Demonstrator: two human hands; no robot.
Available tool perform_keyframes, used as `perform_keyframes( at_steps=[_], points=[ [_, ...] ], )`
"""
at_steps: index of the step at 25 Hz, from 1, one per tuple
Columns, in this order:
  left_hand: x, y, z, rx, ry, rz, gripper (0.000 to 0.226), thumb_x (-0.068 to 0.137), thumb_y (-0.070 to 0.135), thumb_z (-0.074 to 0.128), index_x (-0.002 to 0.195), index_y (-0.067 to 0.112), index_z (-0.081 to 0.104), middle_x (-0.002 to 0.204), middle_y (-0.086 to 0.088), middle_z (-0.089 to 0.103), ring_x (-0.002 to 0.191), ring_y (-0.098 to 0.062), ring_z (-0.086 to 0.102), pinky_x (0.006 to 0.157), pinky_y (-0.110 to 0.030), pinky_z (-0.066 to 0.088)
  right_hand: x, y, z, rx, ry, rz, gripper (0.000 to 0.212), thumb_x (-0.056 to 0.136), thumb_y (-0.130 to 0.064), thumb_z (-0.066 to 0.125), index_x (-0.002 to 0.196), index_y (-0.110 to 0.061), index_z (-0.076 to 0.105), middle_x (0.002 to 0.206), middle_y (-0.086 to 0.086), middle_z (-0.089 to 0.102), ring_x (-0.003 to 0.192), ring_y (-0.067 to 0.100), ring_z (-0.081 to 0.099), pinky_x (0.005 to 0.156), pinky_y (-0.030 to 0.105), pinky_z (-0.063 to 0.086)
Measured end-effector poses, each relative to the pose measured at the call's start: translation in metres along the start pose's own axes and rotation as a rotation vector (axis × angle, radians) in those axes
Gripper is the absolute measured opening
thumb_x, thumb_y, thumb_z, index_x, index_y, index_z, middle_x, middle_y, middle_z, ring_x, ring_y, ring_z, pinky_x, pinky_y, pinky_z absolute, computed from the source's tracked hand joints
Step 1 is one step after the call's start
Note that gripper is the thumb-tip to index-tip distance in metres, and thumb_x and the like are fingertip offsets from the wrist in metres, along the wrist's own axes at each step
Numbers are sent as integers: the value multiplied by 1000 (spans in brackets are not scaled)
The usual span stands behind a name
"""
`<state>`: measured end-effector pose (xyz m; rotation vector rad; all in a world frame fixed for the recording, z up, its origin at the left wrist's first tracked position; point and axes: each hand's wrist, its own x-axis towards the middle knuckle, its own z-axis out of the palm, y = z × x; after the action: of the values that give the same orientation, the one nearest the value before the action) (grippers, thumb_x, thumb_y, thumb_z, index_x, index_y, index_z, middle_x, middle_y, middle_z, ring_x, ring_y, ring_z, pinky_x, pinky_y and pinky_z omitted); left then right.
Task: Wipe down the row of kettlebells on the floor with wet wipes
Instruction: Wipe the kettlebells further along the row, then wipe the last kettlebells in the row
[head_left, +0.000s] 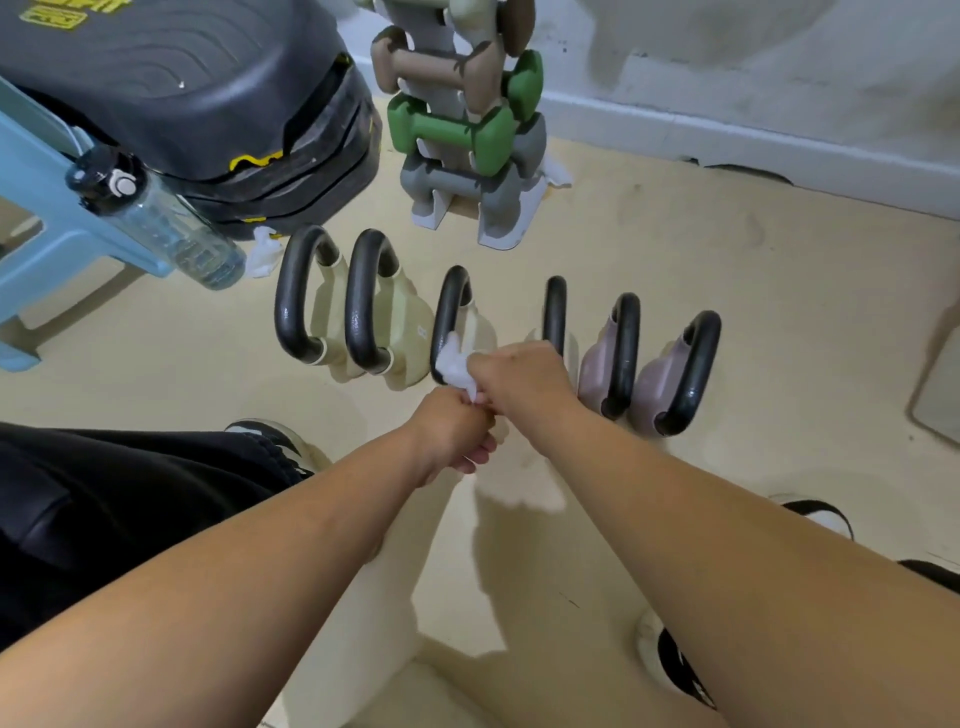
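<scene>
Several kettlebells with black handles stand in a row on the beige floor: cream ones (332, 312) on the left, mauve ones (660, 379) on the right. A crumpled white wet wipe (453, 366) lies against the black handle of the third kettlebell (451, 306). My right hand (519, 379) grips the wipe from above, fingers curled. My left hand (452, 434) sits just below it and pinches the wipe's lower end. The fourth kettlebell (555, 312) is partly hidden behind my right hand.
A rack of dumbbells (462, 130) stands behind the row. A black stepper (208, 93) and a blue stool (36, 223) with a water bottle (166, 228) fill the left. A used wipe (262, 254) lies near the stepper. My shoes are at lower right.
</scene>
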<state>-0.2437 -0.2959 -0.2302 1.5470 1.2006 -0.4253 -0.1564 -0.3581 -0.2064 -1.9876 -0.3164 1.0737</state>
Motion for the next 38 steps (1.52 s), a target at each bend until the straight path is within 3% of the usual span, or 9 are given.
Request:
perform_keyframes(
  at_steps=[5,9,13,15,20,25,33,35,38],
  points=[
    [-20,24,25,17,32,164,9,90,11,55,88,9,63,79,-13,68,59,-22,61,61,-34,53,-11,0,-63,282,293,-27,16,69,-31,76,70,-17,70,58,3,70,60,19,67,64,31,58],
    [-26,28,39,-6,44,182,13,91,7,50,91,12,61,80,-13,67,60,-23,59,59,-31,50,-5,12,-94,334,566,4,13,82,-19,56,87,-21,68,79,-10,66,69,9,62,59,13,45],
    [-28,19,37,-20,33,168,16,91,6,47,92,11,62,77,-10,67,61,-22,59,56,-27,47,10,19,-60,260,315,79,17,78,-27,50,76,-24,67,78,-7,68,94,27,64,82,31,51],
    [-24,13,31,-19,44,148,16,91,6,47,92,11,62,76,-9,67,62,-21,60,57,-27,48,12,24,-41,172,260,81,12,86,-24,50,93,-19,59,92,1,64,86,29,61,69,29,48],
    [-8,11,24,-73,57,102,16,92,6,46,92,13,60,78,-9,68,65,-22,61,62,-29,48,26,26,-34,11,247,138,34,91,-32,57,118,-14,48,104,5,58,99,25,59,89,35,51],
    [8,9,18,-110,39,79,22,94,8,47,102,8,67,78,-8,68,66,-21,62,64,-32,49,32,8,-23,4,270,234,17,96,-31,51,96,-18,41,71,-2,44,60,15,46,59,28,36],
    [9,9,9,-176,83,97,16,95,8,48,96,12,63,80,-10,68,67,-22,62,66,-33,50,36,0,-18,282,232,304,8,87,-16,56,91,-10,52,75,5,53,65,22,54,65,30,51],
    [7,13,15,-179,98,118,14,94,8,48,93,13,61,80,-11,69,67,-22,63,65,-33,51,26,5,-32,222,266,263,14,94,-22,51,99,-10,56,72,2,52,61,19,53,53,23,40],
    [6,19,29,-145,181,155,7,88,9,51,88,11,57,76,-13,69,61,-24,61,60,-34,51,14,15,-57,74,366,49,28,99,-29,44,76,-15,51,65,1,50,62,20,53,51,25,31]
  ],
)
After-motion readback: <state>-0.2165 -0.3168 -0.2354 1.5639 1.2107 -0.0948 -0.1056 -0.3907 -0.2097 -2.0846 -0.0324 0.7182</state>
